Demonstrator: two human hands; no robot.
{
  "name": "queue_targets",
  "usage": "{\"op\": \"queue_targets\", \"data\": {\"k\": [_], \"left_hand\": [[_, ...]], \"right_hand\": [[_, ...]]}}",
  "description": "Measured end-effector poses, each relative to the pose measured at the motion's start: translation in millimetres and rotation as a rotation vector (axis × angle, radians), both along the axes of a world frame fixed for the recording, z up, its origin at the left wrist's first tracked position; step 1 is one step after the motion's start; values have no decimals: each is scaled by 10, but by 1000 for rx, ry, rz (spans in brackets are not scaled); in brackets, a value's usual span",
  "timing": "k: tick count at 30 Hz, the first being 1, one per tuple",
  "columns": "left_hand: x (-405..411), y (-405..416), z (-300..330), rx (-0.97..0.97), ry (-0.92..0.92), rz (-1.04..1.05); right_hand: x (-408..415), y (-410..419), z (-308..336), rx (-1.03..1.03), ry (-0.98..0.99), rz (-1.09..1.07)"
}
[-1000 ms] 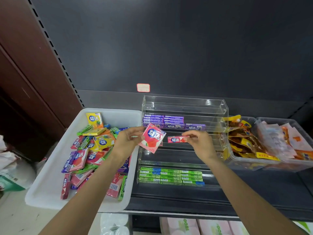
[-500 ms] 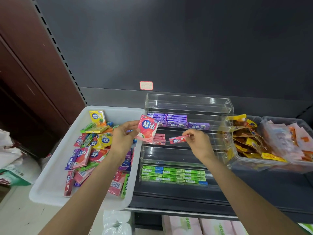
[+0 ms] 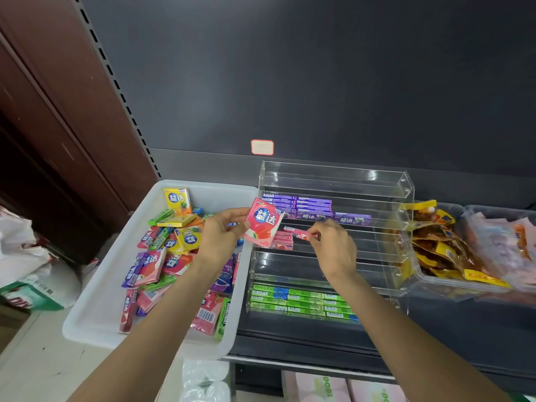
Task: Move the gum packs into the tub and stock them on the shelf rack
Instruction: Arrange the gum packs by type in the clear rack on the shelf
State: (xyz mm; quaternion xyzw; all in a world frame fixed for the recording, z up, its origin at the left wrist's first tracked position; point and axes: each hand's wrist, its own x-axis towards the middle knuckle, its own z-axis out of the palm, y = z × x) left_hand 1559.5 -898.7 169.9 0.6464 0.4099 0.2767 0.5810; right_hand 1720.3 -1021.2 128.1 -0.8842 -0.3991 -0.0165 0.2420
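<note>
My left hand (image 3: 222,237) grips an open pink gum box (image 3: 263,221) in front of the clear acrylic rack (image 3: 406,187). My right hand (image 3: 333,248) pinches a thin pink gum stick (image 3: 300,235) at the rack's middle tier, beside a small stack of pink sticks (image 3: 282,240). Purple sticks (image 3: 313,208) fill the tier above and green sticks (image 3: 301,301) the lowest one. The white tub (image 3: 95,309) on the left holds several mixed gum packs (image 3: 162,256).
Clear bins of yellow and pink snack bags (image 3: 452,245) stand right of the rack. A red price label (image 3: 262,147) sticks to the dark back panel. Plastic bags (image 3: 26,271) lie at the far left. Pink tissue packs (image 3: 333,387) sit on the shelf below.
My right hand has carried the pink stick left, up to the stack of pink sticks on the middle tier. My left hand keeps the pink box at the rack's left edge.
</note>
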Motion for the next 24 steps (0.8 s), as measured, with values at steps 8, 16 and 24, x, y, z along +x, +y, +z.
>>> {"op": "queue_targets", "data": {"k": [8, 16, 24], "left_hand": [[-47, 67, -17, -6, -31, -20], [-82, 119, -39, -64, -43, -27], [-112, 117, -22, -61, -5, -60]], "right_hand": [[-33, 17, -1, 22, 103, -8], [-108, 84, 16, -87, 232, 106], [-171, 165, 123, -41, 368, 211]]}}
